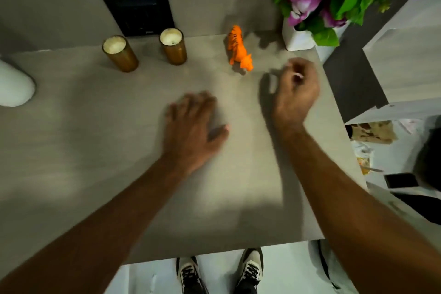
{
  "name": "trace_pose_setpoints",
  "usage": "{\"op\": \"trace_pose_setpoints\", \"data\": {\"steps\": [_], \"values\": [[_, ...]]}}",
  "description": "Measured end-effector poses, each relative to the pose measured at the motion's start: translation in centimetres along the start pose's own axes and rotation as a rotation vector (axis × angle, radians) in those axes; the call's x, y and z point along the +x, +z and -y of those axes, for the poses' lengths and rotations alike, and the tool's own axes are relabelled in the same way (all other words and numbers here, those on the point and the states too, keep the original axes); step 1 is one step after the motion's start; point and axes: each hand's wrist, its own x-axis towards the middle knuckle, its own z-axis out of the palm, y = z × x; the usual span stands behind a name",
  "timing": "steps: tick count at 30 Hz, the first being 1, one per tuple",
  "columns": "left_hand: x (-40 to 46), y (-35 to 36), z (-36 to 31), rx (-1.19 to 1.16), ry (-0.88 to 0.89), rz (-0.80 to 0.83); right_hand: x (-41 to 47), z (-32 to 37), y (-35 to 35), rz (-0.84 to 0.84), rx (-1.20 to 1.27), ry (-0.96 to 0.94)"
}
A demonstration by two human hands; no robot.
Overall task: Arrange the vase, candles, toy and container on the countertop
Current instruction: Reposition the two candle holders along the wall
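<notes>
Orange, the toy tiger [239, 49] is stood on the countertop [95, 126]; the white vase [298, 37] is seen right of it, two gold candles [120, 53] left, the white container [14, 85] far left. Both hands are held empty: the left hand [193, 131] flat and spread, the right hand [297, 93] loosely curled beside the tiger.

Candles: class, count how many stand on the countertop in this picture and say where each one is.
2. One candle stands toward the back left of the countertop; the other candle stands to its right, in front of the dark wall panel. None looks hidden, though the frame cuts off the left end.
</notes>
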Motion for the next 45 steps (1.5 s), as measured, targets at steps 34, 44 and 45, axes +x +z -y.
{"op": "trace_pose_setpoints", "data": {"steps": [34,44,45], "values": [[10.5,-5.6,17.5,-0.741,-0.583,-0.554,-3.0,5.9,19.1,0.343,-0.266,-0.093],[12.3,-5.1,18.5,-0.72,-0.577,-0.626,-1.7,4.9,19.7,0.418,-0.289,-0.033],[12.3,-5.1,18.5,-0.7,-0.565,-0.63,-1.7,4.9,19.7,0.416,-0.281,-0.032]]}}
